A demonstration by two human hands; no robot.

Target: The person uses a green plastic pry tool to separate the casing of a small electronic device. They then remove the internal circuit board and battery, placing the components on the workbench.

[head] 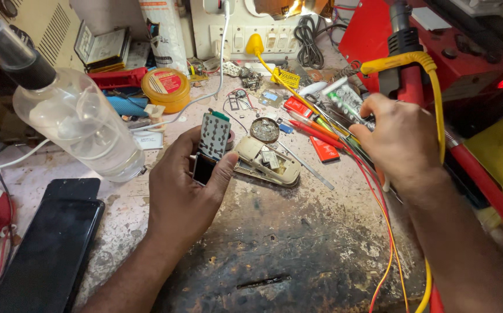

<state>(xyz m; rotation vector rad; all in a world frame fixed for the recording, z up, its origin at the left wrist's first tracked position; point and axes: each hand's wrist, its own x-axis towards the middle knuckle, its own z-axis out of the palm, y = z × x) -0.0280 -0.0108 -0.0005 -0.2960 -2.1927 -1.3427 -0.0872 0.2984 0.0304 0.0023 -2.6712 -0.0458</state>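
Your left hand (185,185): closed around a small phone circuit board with a grey keypad face and a dark square screen (209,148), thumb on its right edge, fingers behind; the board is held upright above the bench, screen end downward.

Your right hand (399,142): back toward the camera, fingers curled down into a cluster of red and green pens and probes (321,130) at the right of the bench; whether it grips one of them cannot be told, as the fingertips are hidden.

Just right of the board: a beige plastic phone casing (266,162), lying flat on the worn, stained workbench top (274,243). Behind the casing, a small round metal dish (264,129).

Across your right wrist: thin red and orange wires (386,232) trailing toward the near edge; a thick yellow cable (434,87) arching over the hand.

Left of your left hand: a clear plastic bottle with a black neck (80,124), lying tilted; near it, a black smartphone (51,249), face up by the bench's near-left edge.

Rear of bench: a round yellow tin with a red label (165,87); a white switch and socket panel (251,35) against the wall.
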